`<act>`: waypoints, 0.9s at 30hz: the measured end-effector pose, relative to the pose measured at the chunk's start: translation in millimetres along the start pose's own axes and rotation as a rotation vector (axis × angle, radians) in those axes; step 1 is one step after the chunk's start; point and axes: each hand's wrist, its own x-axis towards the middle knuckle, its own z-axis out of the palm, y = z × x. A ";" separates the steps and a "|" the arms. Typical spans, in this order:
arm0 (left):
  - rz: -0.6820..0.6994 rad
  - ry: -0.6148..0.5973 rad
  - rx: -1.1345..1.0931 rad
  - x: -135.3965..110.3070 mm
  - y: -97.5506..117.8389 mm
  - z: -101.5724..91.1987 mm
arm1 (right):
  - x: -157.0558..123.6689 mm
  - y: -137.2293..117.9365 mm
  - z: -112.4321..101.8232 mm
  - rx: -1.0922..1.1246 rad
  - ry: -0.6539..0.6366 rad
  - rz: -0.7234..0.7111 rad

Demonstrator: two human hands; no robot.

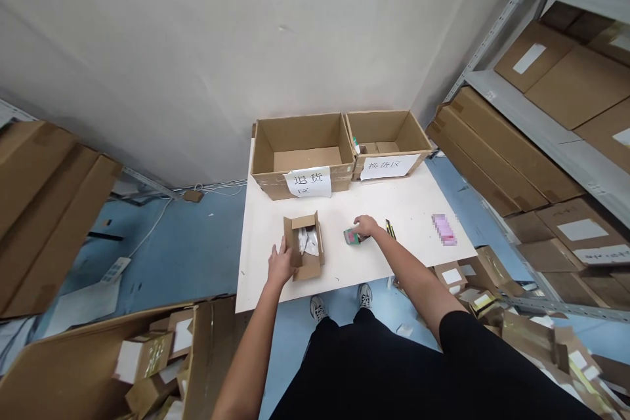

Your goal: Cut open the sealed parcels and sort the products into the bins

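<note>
A small open cardboard box (309, 272) stands on the white table, its flaps up and white plastic-looking packing inside. My left hand (280, 265) grips its left side, thumb near the front corner. Right of that box, a small green and red packet (350, 236) lies flat on the tabletop. The fingers of my right hand (365, 226) are closed over its right end, hiding part of it. Just beyond my right wrist is a black and yellow utility knife (390, 230).
Two larger open cartons with handwritten paper labels, a left one (268, 185) and a right one (416, 144), stand at the table's back. A blurred pink item (444, 230) lies at right. Shelving (546, 121) flanks the table; a large carton (214, 341) of small boxes stands front left.
</note>
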 end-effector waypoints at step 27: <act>0.293 -0.053 -0.542 85.9 202.4 70.2 | -21.6 56.9 52.4 0.404 0.294 -0.159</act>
